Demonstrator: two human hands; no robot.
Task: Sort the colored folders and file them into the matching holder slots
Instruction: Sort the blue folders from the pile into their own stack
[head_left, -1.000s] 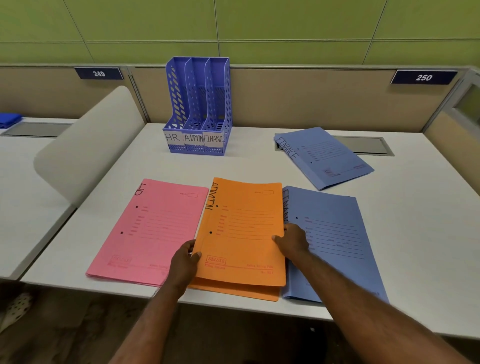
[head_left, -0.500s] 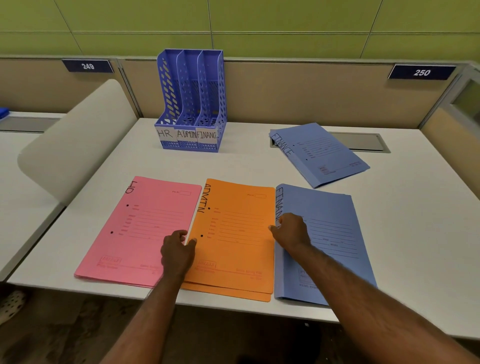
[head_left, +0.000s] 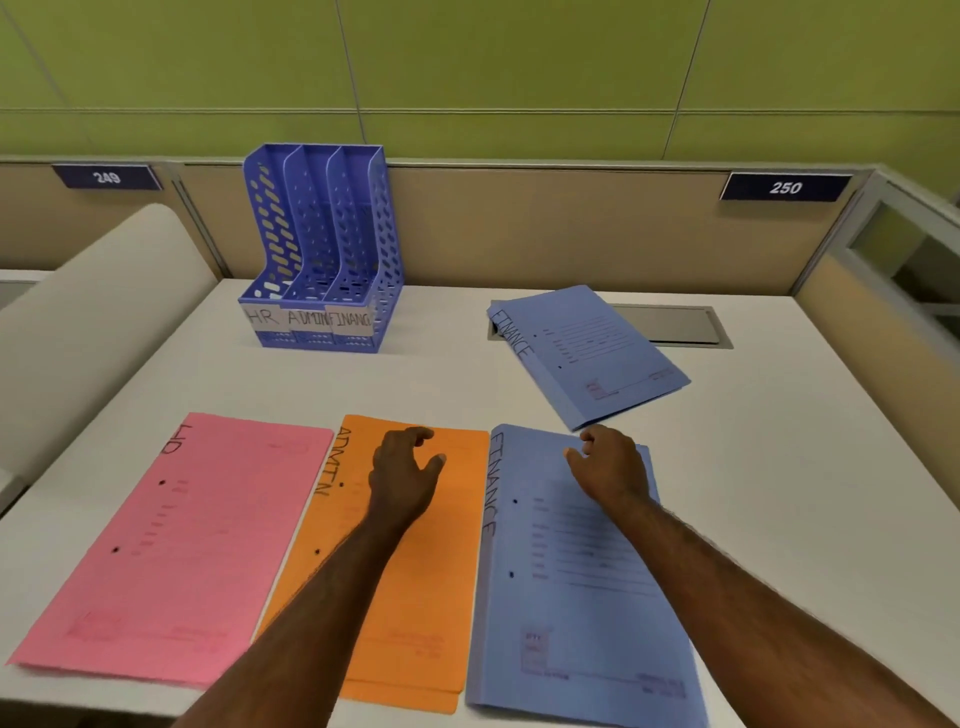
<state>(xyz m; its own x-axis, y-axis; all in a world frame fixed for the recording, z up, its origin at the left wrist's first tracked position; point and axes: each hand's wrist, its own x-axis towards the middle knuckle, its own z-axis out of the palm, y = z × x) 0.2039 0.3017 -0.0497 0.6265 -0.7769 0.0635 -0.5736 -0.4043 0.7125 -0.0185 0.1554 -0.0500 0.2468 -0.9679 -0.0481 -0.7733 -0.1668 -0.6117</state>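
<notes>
Centrally, the holder, labelled HR, ADMIN, FINANC, stands at 11 o'clock on the worktop. Left hand hovers loosely curled over the ADMIN folder; right hand, likewise empty, over the near FINANCE folder; the pink folder lies at 8 o'clock.

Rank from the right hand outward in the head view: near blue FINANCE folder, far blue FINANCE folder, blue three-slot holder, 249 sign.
1. Near blue FINANCE paper folder: directly beneath the right hand.
2. Far blue FINANCE paper folder: just beyond the hand, angled.
3. Blue perforated plastic three-slot holder: back left of the desk.
4. Dark 249 sign: far left, on the partition.
</notes>
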